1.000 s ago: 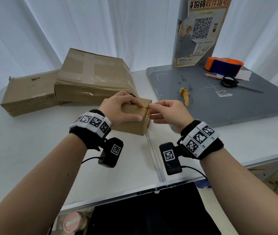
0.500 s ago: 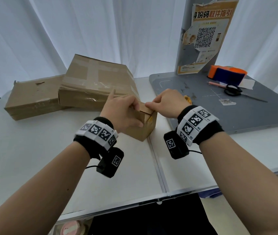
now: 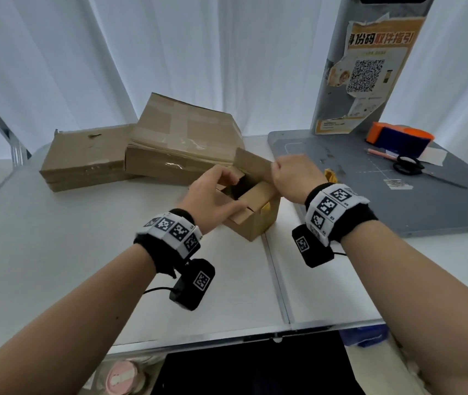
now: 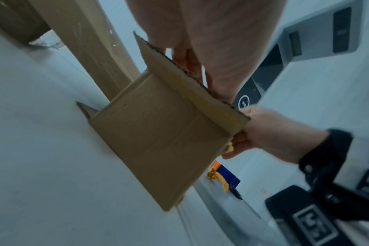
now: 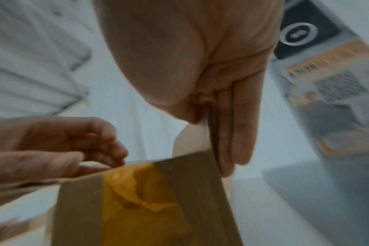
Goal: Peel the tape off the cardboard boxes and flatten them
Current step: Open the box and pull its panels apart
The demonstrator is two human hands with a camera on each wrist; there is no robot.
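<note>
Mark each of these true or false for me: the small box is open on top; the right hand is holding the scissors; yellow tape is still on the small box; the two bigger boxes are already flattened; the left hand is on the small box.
1. The small box is open on top. True.
2. The right hand holds the scissors. False: the scissors lie on the grey mat; the right hand grips a raised flap of the small box.
3. Yellow tape is still on the small box. True.
4. The two bigger boxes are flattened. False: the big box and the flat box still stand closed.
5. The left hand grips the small box. True.
</note>
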